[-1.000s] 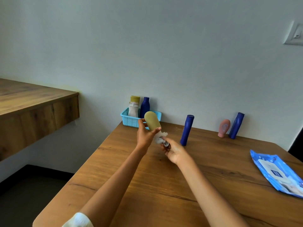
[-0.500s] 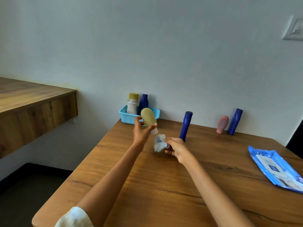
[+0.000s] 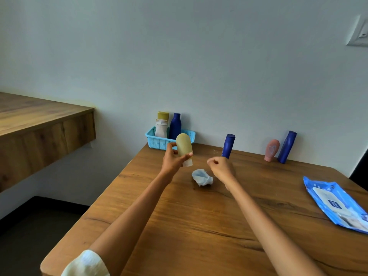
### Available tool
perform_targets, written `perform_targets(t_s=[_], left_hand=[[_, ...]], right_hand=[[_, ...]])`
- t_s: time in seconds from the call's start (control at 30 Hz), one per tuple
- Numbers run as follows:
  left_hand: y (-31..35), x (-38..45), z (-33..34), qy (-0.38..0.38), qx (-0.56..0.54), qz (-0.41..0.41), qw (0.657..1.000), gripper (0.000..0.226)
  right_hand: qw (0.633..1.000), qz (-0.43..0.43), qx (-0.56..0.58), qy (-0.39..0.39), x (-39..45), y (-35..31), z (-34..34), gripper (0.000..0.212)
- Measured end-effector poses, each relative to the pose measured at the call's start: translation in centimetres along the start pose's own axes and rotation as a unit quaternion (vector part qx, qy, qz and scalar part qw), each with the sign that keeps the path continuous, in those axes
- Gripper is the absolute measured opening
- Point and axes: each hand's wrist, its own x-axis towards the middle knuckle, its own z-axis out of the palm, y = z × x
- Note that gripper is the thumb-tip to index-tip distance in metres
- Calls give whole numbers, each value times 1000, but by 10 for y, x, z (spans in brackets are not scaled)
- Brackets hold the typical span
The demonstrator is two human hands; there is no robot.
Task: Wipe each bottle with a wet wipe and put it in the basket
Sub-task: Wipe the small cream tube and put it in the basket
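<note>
My left hand (image 3: 173, 160) grips an olive-yellow bottle (image 3: 184, 146) with a white cap pointing down, held in the air just in front of the light blue basket (image 3: 157, 143). The basket stands at the table's far left corner and holds a white bottle (image 3: 161, 128), a yellow-capped bottle (image 3: 163, 115) and a dark blue bottle (image 3: 175, 125). A crumpled wet wipe (image 3: 202, 177) lies on the table between my hands. My right hand (image 3: 221, 168) hovers above it with fingers curled, holding nothing. Two tall blue bottles (image 3: 228, 146) (image 3: 287, 146) and a pink bottle (image 3: 271, 150) stand by the wall.
A blue pack of wet wipes (image 3: 336, 204) lies at the table's right edge. A wooden counter (image 3: 39, 124) juts out on the left, separated from the table (image 3: 179, 226) by a gap over dark floor. A white wall runs right behind the bottles.
My right hand has let go of the wipe, which now lies on the table, and lifted slightly. The left hand keeps the olive bottle near the basket.
</note>
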Motion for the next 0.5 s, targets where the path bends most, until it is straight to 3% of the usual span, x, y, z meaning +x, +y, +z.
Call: perform_targets(t_s=[0.07,0.17,0.3,0.5], left_hand=[[0,0,-1,-22,5,16,1000,61],[3,0,-3,-49,26,54,997,61],[7,10,-10,-59,21,77,995,57],[29,50,-26,-42,15,70,997,57]], right_hand=[[993,-45,94,62,-3,-8,2,21],[976,-74,202,21,-1,-26,10,41],[977,-89,195,-22,18,-48,19,42],[976,-145,159,30,64,-84,15,28]])
